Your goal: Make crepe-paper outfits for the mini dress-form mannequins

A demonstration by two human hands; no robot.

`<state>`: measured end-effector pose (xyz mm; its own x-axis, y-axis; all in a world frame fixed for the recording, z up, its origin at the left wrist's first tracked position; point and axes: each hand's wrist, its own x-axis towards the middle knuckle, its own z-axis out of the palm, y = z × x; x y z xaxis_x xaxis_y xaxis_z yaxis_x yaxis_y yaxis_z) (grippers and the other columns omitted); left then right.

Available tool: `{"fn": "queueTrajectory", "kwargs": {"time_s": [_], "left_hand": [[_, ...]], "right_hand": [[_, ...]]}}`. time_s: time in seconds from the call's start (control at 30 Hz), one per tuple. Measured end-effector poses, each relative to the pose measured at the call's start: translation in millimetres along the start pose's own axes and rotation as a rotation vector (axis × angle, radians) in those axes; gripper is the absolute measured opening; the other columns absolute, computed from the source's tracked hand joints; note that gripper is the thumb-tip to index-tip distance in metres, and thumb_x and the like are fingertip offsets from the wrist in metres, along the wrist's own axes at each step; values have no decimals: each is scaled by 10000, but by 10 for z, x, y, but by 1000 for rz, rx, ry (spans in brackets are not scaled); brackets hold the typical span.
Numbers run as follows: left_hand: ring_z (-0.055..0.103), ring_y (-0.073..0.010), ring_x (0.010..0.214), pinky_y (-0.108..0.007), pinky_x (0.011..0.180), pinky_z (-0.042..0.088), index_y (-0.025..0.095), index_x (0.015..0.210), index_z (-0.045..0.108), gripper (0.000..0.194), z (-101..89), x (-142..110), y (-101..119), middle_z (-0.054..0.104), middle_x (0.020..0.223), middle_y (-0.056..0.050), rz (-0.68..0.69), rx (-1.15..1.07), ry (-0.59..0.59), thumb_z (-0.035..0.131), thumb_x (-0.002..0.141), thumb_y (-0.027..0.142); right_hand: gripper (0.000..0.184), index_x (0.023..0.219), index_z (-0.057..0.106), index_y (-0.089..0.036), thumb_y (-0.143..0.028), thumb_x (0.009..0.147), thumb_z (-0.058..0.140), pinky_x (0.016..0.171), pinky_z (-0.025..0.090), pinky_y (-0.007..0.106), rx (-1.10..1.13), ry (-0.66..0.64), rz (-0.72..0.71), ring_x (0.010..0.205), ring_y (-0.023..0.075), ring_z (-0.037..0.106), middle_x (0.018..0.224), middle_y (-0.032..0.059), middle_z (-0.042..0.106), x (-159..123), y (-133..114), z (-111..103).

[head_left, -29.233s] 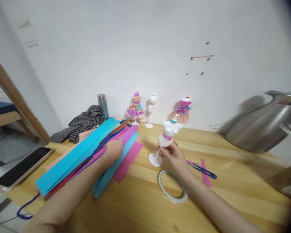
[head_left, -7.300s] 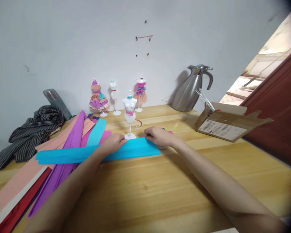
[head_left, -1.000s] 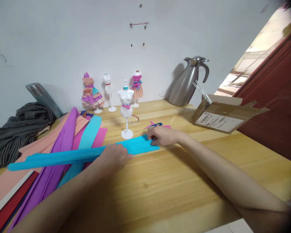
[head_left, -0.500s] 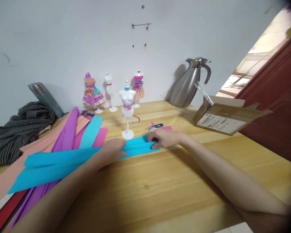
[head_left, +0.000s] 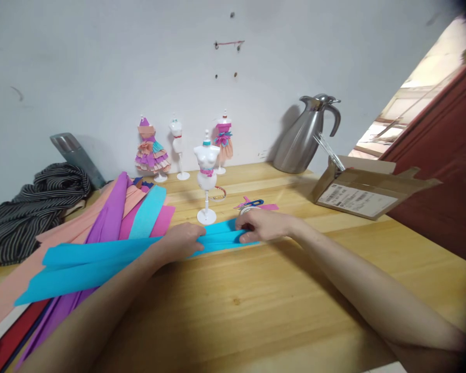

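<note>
A long strip of blue crepe paper (head_left: 101, 259) runs from the coloured pile at the left to the middle of the table, with lengthwise folds in it. My left hand (head_left: 181, 241) is closed on its middle part, fingertips pinching the paper. Near the strip's right end, my right hand (head_left: 262, 225) grips it between thumb and curled fingers. Just behind the strip stands a white mini mannequin (head_left: 207, 171) with a pink band at its waist. Behind my right hand lie blue-handled thread snips (head_left: 256, 203), a white tape roll (head_left: 249, 210) partly hidden, and a pink paper scrap (head_left: 270, 207).
Purple crepe paper (head_left: 106, 220), peach paper (head_left: 72, 228) and other sheets are heaped at the left beside a striped cloth (head_left: 42, 202). Dressed mannequins (head_left: 151, 150) line the wall. A steel jug (head_left: 301, 140) and an open cardboard box (head_left: 367, 189) stand at the right.
My right hand has shifted its fingers slightly on the strip's right end, covering more of it. My left hand keeps its hold. The whole view has moved slightly.
</note>
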<state>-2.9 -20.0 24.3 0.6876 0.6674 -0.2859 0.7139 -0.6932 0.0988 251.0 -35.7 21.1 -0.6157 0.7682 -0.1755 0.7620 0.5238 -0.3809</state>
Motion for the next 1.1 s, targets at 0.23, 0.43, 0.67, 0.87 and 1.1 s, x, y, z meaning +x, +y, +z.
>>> {"fn": "queueTrajectory", "kwargs": {"time_s": [0.23,0.43,0.67,0.87,1.1], "left_hand": [[611,-254,1011,-318,797,449,182,907,606,152,21,34,-68,683,1060,-78,11,-98,27,548,802,275],[612,-238,976,-302,787,443,180,952,607,182,16,30,-108,681,1051,-71,24,-136,41,557,803,271],[603,-243,1000,-306,792,431,183,980,600,198,-14,26,-124,678,1083,-76,61,-148,53,542,815,276],[597,-250,993,-306,772,425,197,939,598,173,-85,-40,-77,674,1064,-66,83,-107,22,550,803,293],[599,-237,962,-299,765,421,194,922,602,167,-11,24,-143,676,1032,-59,87,-141,30,560,787,281]], "right_hand": [[31,671,570,-173,-152,693,566,557,301,242,-82,43,25,587,122,469,630,-12,554,-10,-35,12],[134,815,625,-166,-292,785,591,560,333,236,104,-28,-11,631,133,504,710,1,593,-14,11,-50],[225,782,627,-142,-353,823,561,574,353,244,203,-34,-65,642,136,500,730,20,596,2,47,-37],[293,725,620,-137,-392,844,537,546,332,233,269,-50,-88,591,114,436,628,-9,525,-9,29,-44],[176,718,601,-159,-295,819,553,559,322,241,142,-7,-46,602,123,454,650,-7,547,5,-8,-17]]}}
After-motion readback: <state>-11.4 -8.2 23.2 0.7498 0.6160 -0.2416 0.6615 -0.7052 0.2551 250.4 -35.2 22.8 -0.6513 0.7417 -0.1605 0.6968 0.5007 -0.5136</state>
